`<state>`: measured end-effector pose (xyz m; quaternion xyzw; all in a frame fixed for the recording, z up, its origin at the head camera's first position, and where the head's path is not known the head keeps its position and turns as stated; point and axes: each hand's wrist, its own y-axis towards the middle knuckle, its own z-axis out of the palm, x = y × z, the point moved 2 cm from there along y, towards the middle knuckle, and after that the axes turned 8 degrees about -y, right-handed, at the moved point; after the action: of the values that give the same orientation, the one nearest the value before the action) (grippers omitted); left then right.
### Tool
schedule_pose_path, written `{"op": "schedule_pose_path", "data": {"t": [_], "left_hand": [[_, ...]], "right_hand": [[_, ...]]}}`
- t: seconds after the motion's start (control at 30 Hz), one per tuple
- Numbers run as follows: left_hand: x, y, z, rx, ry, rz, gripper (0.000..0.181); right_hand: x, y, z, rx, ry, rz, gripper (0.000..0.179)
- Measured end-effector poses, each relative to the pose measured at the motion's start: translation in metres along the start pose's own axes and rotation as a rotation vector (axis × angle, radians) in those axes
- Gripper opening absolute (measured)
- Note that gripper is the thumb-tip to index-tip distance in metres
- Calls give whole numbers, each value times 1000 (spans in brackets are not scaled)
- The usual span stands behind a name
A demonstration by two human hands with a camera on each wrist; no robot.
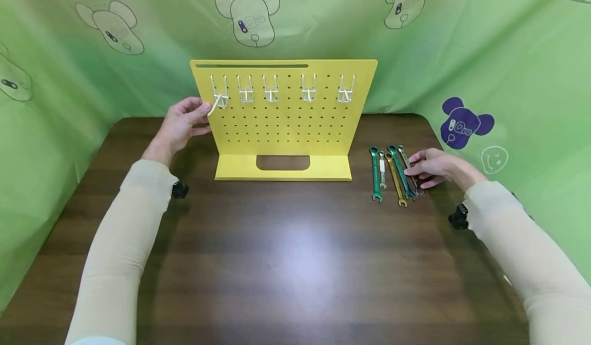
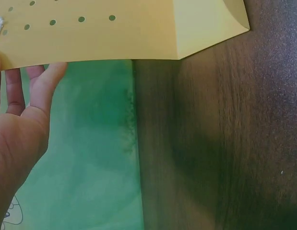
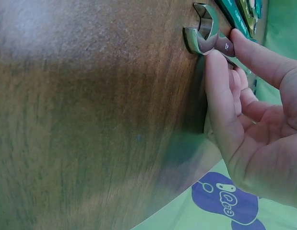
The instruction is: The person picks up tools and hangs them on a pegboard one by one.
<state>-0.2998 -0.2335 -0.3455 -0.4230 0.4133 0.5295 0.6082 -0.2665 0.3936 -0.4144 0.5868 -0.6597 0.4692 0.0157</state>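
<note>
At the left side of a yellow pegboard (image 1: 281, 149), my left hand (image 1: 177, 124) grips the board's edge, thumb at the front and other fingers behind it. White wire hooks (image 1: 221, 98) hang in a row across the board's upper part; the leftmost sits close to that thumb. Over on the right, my right hand (image 1: 434, 168) pinches a silver wrench (image 3: 211, 42) between thumb and fingers, near its open-jaw end. This wrench is the rightmost of a group lying side by side. Beside it lie a green wrench (image 1: 400, 169), a gold wrench (image 1: 396, 178) and others.
A brown wooden table (image 1: 258, 263) carries the board and the wrenches. Green cloth (image 1: 314, 16) with printed bear heads hangs behind and along both sides. The pegboard stands upright on a yellow base (image 1: 235, 168) with a cutout.
</note>
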Motion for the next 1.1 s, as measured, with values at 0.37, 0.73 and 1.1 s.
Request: {"op": "schedule_pose_path", "data": {"t": [0.37,0.73,1.1], "left_hand": [[21,-15,-8,-7,59,-23,17],[7,-11,-8,-5,35,-6,14],[5,0,-1,34,9,13,10]], "right_hand": [[-15,-3,16,22,4,12,64],[-5,-1,16,-1,26,-2,60],[-5,-7,0,-45,25,0,48]]}}
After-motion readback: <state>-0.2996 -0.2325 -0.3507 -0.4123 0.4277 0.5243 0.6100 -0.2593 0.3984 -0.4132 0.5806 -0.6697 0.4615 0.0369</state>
